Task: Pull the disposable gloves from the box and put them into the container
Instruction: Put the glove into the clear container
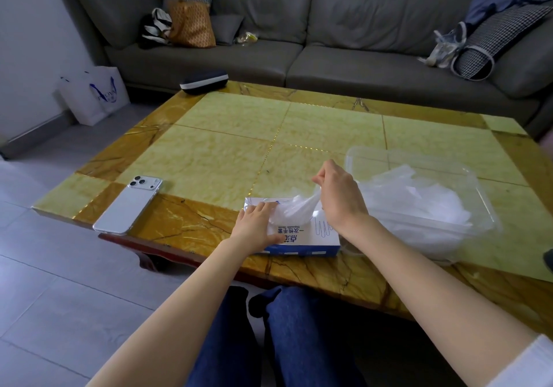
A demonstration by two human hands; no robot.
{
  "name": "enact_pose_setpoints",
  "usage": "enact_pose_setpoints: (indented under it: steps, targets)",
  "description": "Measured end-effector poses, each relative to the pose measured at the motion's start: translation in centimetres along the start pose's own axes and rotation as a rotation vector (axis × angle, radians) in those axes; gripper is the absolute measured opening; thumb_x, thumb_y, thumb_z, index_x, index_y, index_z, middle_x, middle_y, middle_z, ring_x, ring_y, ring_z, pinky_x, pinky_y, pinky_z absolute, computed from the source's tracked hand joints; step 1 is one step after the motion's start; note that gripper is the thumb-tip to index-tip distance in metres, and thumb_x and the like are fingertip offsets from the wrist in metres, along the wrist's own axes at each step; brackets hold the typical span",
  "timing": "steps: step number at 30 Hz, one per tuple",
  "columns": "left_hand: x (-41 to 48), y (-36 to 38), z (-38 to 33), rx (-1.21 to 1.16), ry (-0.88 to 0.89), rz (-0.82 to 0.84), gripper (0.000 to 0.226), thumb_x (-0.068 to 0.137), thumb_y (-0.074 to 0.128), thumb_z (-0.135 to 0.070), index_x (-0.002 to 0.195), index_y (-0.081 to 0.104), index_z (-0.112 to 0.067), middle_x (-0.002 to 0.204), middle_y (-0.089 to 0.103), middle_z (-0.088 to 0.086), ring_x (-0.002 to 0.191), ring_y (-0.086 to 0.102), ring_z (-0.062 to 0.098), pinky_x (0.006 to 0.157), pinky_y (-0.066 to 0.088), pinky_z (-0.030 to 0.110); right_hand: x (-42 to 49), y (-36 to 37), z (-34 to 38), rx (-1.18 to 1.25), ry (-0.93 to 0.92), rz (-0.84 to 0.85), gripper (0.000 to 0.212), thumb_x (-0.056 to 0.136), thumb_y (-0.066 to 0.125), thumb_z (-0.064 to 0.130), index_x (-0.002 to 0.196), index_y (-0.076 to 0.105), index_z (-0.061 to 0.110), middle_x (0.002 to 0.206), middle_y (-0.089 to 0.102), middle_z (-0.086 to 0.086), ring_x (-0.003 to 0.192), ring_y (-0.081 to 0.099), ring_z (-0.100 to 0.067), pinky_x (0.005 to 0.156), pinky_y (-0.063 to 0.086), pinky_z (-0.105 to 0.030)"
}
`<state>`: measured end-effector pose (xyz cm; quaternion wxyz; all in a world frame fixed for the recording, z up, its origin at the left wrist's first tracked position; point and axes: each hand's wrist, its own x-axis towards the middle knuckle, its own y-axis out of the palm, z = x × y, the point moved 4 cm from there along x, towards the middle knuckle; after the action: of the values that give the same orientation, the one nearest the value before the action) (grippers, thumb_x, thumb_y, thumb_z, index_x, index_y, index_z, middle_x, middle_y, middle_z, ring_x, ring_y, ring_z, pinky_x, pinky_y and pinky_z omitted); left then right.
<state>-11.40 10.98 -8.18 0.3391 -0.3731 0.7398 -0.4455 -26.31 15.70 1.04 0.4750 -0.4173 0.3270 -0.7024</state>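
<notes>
Forearms (179, 297) apart, box (311, 237) pinned under the flat left hand (257, 225), the glove (294, 207) pinched by the right grip (338, 195) is best drawn upward.

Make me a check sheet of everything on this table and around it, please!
Surface: yellow and brown stone table.
Job's things: glove box near the front edge; one glove half out of it; clear container to its right, holding a pile of gloves.
Clutter: white phone face down; dark case at the far edge.
Hands: left hand presses the glove box; right hand pinches the glove.
Cables: nothing seen.
Surroundings: grey sofa with bags; white paper bag on the floor.
</notes>
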Motion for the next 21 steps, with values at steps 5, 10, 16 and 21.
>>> enact_pose_setpoints:
  steps: [5,10,16,21]
  targets:
    - [-0.1,-0.5,-0.8,0.027,0.022,-0.011,0.104,0.08,0.071,-0.038,0.15,-0.003,-0.024,0.151,0.023,0.005,0.136,0.029,0.027,0.112,0.025,0.045,-0.5,-0.3,0.0,-0.315,-0.156,0.035,0.013,0.094,0.051,0.005,0.105,0.057,0.01,0.112,0.05,-0.002,0.104,0.047,-0.02,0.069,0.035,-0.025]
    - [-1.8,-1.1,-4.3,0.338,0.406,-0.187,0.082,0.086,0.062,-0.016,0.149,0.011,-0.028,0.153,0.016,-0.005,0.14,0.017,0.019,0.118,0.005,0.047,-2.6,0.6,-0.4,-0.311,-0.334,0.226,0.032,0.099,0.042,0.036,0.114,0.059,0.014,0.115,0.054,0.002,0.111,0.045,-0.017,0.091,0.034,-0.024]
    - [-1.4,-1.7,-4.3,0.272,0.377,-0.178,0.03,0.096,0.048,-0.037,0.123,0.053,-0.025,0.132,0.047,-0.009,0.134,0.026,0.013,0.117,0.001,0.044,-3.0,0.2,-0.5,-0.447,-0.352,0.302,0.02,0.093,0.056,0.029,0.112,0.06,0.021,0.11,0.063,0.004,0.104,0.05,-0.017,0.089,0.036,-0.026]
    - [-1.1,-2.0,-2.3,0.26,0.279,-0.178,0.031,0.096,0.046,-0.04,0.119,0.059,-0.024,0.126,0.051,-0.009,0.129,0.033,0.012,0.117,0.004,0.044,-2.7,-1.3,-0.2,-0.342,-0.296,0.249,0.017,0.093,0.056,0.029,0.099,0.065,0.015,0.096,0.066,-0.001,0.087,0.056,-0.018,0.071,0.038,-0.025]
